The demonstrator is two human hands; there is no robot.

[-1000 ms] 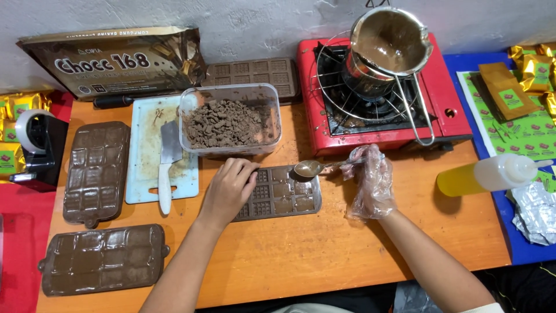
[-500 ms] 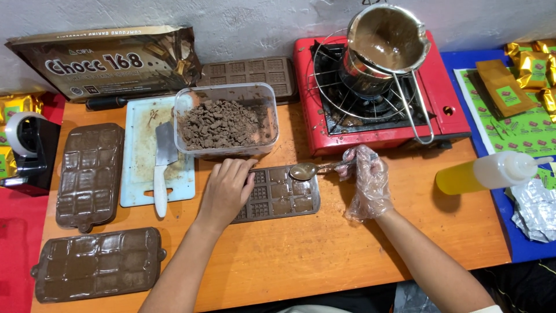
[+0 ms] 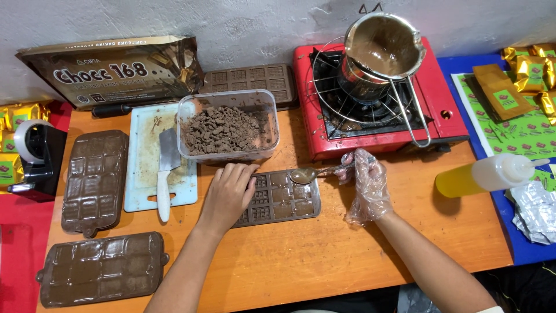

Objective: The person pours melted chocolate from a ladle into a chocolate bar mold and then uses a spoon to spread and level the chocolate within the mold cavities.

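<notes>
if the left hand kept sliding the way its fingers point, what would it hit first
Most likely the clear plastic tub of chocolate chunks: the left hand points up-table from the mould, fingertips just short of its near wall.

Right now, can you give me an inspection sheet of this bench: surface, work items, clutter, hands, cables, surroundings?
Surface: orange table, smeared near the board.
Work items: mould partly filled; spoon of melted chocolate over it; tub of chopped chocolate behind.
Clutter: two filled moulds, cutting board with knife, chocolate bag, yellow squeeze bottle, tape dispenser.
Hands: left hand bare, pressing the mould's left end; right hand gloved, holding the spoon.
Cables: nothing seen.
Surroundings: red stove with pot of melted chocolate; gold wrappers on a blue mat.
</notes>
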